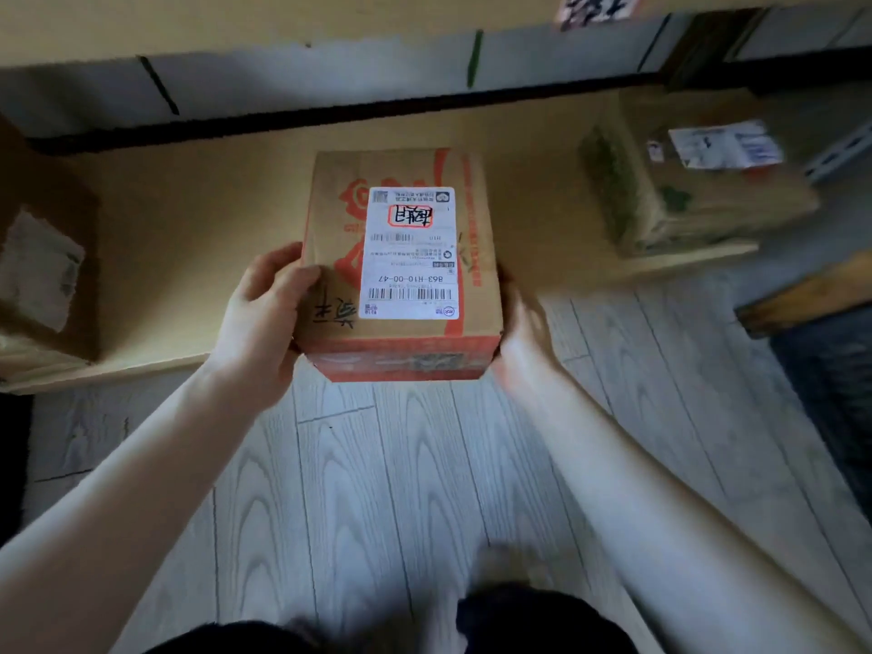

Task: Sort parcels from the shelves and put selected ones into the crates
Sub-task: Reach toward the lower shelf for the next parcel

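Clamping the parcel (406,257) between them, the left hand (264,318) and right hand (524,342) hold it at the front edge of the shelf (188,257), overhanging the floor (377,464). It could slip and drop, since the blurred right hand seems to grip only its corner. That hand's fingers are hidden underneath, so their hold cannot be judged.

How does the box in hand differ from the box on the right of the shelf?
The held box has orange print; the right box has green print. The held box is gripped by the left hand and right hand; the right box sits untouched on the shelf. Both are brown cardboard with white labels.
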